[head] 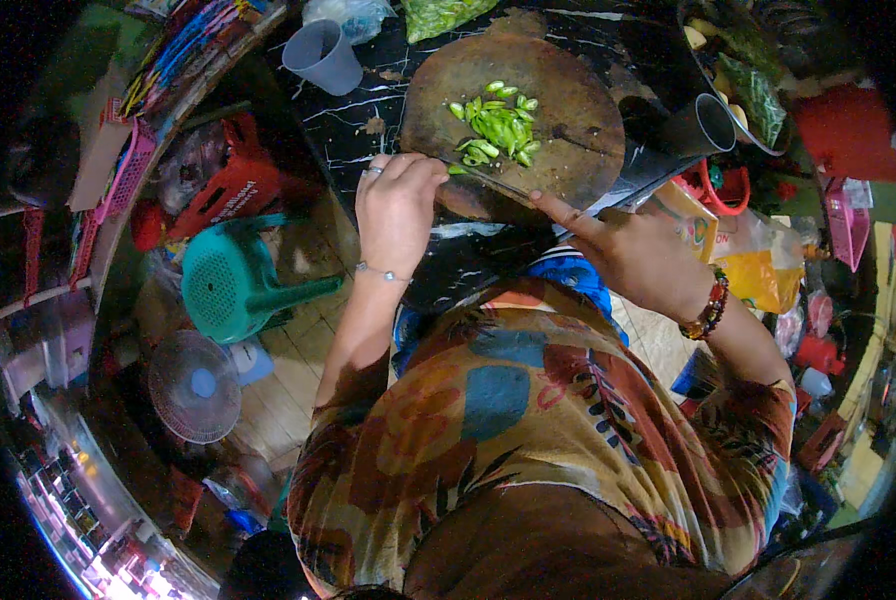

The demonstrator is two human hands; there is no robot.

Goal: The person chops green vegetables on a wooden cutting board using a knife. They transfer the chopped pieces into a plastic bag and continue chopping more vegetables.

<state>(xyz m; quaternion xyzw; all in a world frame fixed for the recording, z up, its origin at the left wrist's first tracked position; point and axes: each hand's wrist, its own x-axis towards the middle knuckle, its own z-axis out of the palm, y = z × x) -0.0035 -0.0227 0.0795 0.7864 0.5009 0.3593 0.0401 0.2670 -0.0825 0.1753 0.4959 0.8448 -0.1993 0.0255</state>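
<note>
A round wooden chopping board (568, 97) lies on a black marble-patterned table (373, 124). Sliced green chilli (502, 126) is heaped near its middle. My left hand (397, 199), with a ring and a thin bracelet, pinches the short remaining piece of a green chilli (457, 170) at the board's near-left edge. In my right hand (635, 251) is a knife (496, 184), its handle hidden by my palm and my index finger stretched along the back of the blade. The blade's tip end lies beside the chilli piece.
A clear plastic cup (324, 58) stands at the table's far left, near a bag of green vegetables (444, 16). Another cup (707, 124) is right of the board, by a metal basin (748, 124). A green plastic stool (230, 281) and a fan (195, 386) stand at left.
</note>
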